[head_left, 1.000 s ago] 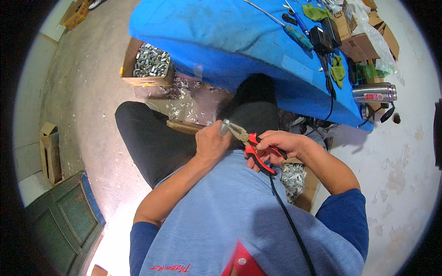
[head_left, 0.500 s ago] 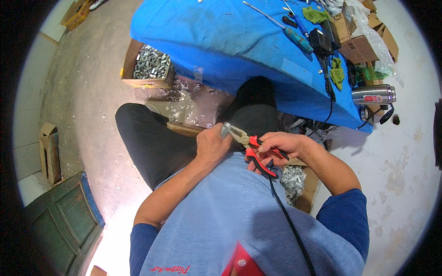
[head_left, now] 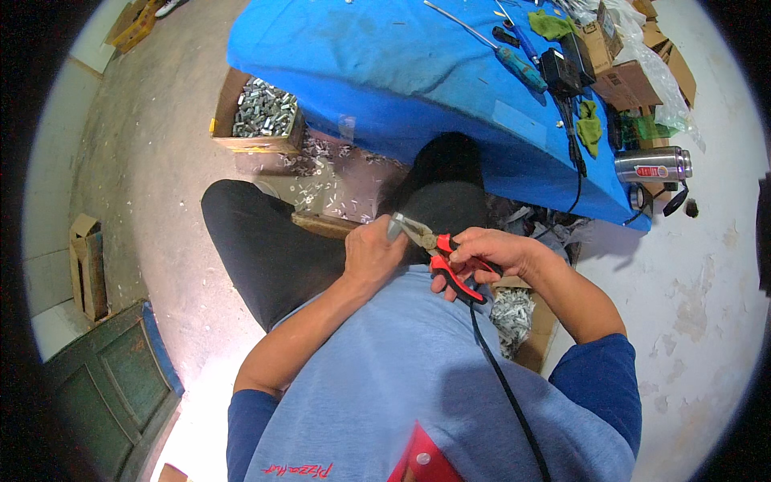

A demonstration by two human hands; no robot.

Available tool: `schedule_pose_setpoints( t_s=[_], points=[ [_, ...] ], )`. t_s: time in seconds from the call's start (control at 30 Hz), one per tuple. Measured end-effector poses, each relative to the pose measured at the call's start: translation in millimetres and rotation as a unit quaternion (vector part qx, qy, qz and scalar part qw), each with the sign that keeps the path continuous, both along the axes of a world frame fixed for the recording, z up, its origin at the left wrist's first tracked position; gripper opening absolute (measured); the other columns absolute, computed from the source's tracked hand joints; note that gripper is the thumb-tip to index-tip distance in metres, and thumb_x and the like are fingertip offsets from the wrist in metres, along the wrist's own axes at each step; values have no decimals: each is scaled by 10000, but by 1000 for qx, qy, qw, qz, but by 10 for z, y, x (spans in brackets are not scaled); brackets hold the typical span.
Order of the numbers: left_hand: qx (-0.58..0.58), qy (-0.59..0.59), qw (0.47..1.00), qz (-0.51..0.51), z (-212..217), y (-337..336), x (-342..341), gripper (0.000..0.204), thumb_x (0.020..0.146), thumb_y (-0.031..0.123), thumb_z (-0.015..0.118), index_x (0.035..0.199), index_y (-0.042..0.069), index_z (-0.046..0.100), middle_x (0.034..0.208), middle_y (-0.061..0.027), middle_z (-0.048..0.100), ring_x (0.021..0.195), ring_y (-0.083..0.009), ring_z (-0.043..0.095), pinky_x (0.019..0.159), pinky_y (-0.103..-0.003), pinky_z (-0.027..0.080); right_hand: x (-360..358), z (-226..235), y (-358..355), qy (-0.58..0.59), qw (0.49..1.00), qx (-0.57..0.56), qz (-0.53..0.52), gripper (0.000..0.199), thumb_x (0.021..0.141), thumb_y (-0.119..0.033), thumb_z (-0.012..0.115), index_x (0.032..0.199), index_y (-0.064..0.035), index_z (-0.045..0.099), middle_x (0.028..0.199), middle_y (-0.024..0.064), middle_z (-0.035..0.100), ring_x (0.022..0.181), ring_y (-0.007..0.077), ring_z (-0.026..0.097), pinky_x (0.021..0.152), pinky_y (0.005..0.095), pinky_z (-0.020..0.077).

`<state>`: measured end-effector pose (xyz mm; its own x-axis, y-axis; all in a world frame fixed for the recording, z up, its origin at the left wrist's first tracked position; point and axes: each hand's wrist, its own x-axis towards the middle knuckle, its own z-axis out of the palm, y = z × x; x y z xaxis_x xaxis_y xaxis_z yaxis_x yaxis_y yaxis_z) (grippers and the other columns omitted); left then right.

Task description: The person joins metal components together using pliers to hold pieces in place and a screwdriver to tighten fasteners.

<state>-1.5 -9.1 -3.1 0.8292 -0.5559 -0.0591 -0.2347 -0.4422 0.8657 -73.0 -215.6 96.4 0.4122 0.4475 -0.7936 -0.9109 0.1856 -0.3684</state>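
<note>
- While the left hand [head_left: 374, 252] curled tight around a grey metal piece [head_left: 394, 228], the right hand [head_left: 487, 254] clasped metal-nosed pliers [head_left: 430, 241].
- Their red-and-black handles [head_left: 455, 281] stood spread apart.

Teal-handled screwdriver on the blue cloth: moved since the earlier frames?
No. The teal-handled screwdriver keeps its place on the blue cloth; its handle still lies just left of the black adapter, with no visible shift either way.

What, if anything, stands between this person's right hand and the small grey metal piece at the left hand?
Only the red-and-black-handled pliers: the right hand grips their handles, and their jaws appear to meet the upper end of the grey metal piece, held in the left hand. Nothing else visible lies between.
</note>
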Motion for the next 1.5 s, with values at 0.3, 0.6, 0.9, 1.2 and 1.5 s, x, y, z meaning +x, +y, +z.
schedule_pose_setpoints(
  t_s=[0.3,0.6,0.9,1.2,1.5],
  points=[
    [-16,-30,999,-3,10,22,-12,160,779,167,686,820,25,625,692,-213,607,680,-410,616,588,-448,476,-23,-13,-41,27,997,66,-16,312,918,-168,512,1059,100,583,1021,284,658,790,307,713,341,185,418],
    [-17,-6,1000,25,-14,11,5,166,804,174,669,814,16,619,692,-219,609,672,-407,619,568,-443,467,-29,-73,91,19,997,58,-46,335,949,-200,516,1091,97,578,993,280,665,788,299,715,343,199,422],
    [-51,39,998,9,92,21,30,170,802,166,657,813,2,615,656,-216,586,600,-382,600,551,-421,456,-144,-27,108,-42,996,60,-54,426,796,-138,628,1131,116,561,953,202,680,521,92,556,452,204,441],
    [-55,53,997,14,50,5,11,164,803,156,650,838,-2,622,661,-215,590,604,-372,603,557,-405,457,-285,-74,255,-38,996,15,-85,418,807,-50,625,1180,99,507,1018,209,669,612,149,639,456,222,484],
    [-57,71,996,17,18,-7,9,274,811,264,669,751,4,606,690,-237,608,673,-419,620,590,-461,477,-109,158,132,25,996,18,-84,462,819,-50,620,1241,70,480,1140,265,619,1002,308,670,636,361,629]
  ],
)
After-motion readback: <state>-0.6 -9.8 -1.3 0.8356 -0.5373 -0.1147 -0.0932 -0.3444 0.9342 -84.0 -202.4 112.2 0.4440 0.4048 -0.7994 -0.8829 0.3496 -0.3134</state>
